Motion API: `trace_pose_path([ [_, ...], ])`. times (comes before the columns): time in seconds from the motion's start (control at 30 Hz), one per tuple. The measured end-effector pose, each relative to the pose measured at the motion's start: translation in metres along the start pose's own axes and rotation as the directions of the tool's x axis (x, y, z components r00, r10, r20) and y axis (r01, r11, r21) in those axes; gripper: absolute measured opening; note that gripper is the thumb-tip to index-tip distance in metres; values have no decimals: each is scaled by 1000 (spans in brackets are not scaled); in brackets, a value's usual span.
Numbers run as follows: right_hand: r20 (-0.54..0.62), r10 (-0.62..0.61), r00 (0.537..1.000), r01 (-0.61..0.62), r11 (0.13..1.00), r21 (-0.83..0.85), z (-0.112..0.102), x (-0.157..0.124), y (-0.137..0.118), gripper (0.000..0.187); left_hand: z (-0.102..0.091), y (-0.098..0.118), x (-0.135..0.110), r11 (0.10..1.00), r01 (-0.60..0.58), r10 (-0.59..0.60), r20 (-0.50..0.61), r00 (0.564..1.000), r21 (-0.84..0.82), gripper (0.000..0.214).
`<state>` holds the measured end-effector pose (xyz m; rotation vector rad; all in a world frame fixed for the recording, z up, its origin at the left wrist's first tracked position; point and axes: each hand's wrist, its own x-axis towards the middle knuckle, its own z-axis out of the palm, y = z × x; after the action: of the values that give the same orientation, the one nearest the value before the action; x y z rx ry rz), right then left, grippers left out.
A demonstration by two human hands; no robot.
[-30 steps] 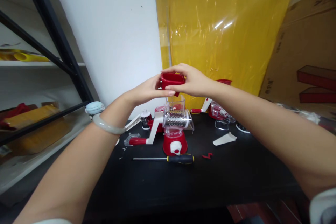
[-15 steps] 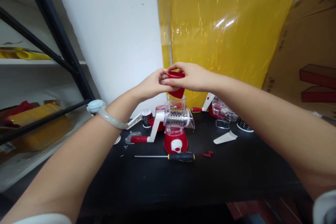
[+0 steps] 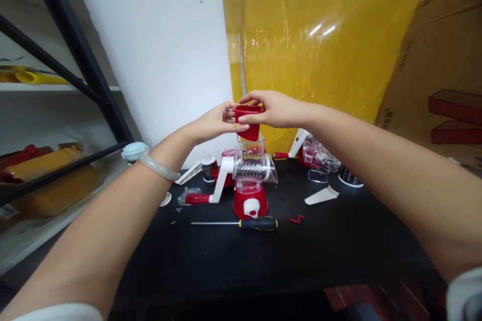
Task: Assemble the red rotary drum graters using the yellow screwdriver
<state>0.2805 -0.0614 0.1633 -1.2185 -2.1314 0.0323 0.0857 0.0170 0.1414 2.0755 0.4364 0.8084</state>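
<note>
A red food pusher (image 3: 250, 133), hollow and cup-like with its opening upward, is held by both hands just above the clear hopper of a rotary grater (image 3: 249, 188). My left hand (image 3: 214, 123) grips its left side with the thumb in front. From the right, my right hand (image 3: 280, 109) has its thumb on the front face and its fingers over the back rim. The grater stands upright on a red base, with a metal drum and a white crank with a red handle (image 3: 198, 199) on the left. Whether the pusher's lower end enters the hopper I cannot tell.
In front of the grater lies a screwdriver (image 3: 258, 223), beside a small red piece (image 3: 296, 219) and a white tapered part (image 3: 322, 195). Behind are a second grater (image 3: 320, 153) and spare drums (image 3: 209, 168). A metal-framed shelf (image 3: 71, 35) flanks the left side.
The pusher has turned so that more of its front face shows. Both hands have shifted slightly, with the left fingers further from its front. The grater has stayed in place.
</note>
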Motion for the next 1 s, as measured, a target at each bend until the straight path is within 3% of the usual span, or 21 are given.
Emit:
trace_pose_path([
  [0.1, 112, -56, 992, 47, 996, 74, 0, -1, 10, 58, 5, -2, -3, 999, 5, -4, -32, 999, 50, 68],
  [0.2, 207, -90, 974, 62, 988, 138, 0, -2, 20, 60, 10, -3, -6, 990, -21, 16, 30, 999, 141, 75],
  [0.33, 281, -120, 952, 96, 991, 97, 2, -4, 25, 59, 11, -2, -8, 953, -59, 28, 109, 994, 299, 70],
  [0.43, 356, -96, 930, 88, 995, 38, 4, -8, 25, 64, 8, -3, -14, 934, -21, -33, 143, 989, 356, 72],
  [0.53, 435, -63, 898, 69, 998, 1, 2, -14, 23, 65, 0, -6, -26, 909, 80, -144, 127, 981, 410, 90],
  [0.6, 423, -47, 905, 57, 998, -12, -1, -17, 21, 70, -8, -8, -36, 890, 146, -215, 113, 970, 433, 101],
  [0.73, 274, -76, 959, 81, 997, -7, 4, -19, 19, 67, -23, -8, -54, 847, 232, -320, 112, 941, 478, 105],
  [0.9, 429, -83, 899, 136, 986, -96, 23, -22, 17, 71, -26, -13, -68, 810, 278, -385, 112, 916, 516, 102],
  [1.0, 378, -66, 924, 104, 991, -82, 10, -23, 13, 73, -17, -20, -71, 807, 271, -391, 131, 911, 525, 102],
])
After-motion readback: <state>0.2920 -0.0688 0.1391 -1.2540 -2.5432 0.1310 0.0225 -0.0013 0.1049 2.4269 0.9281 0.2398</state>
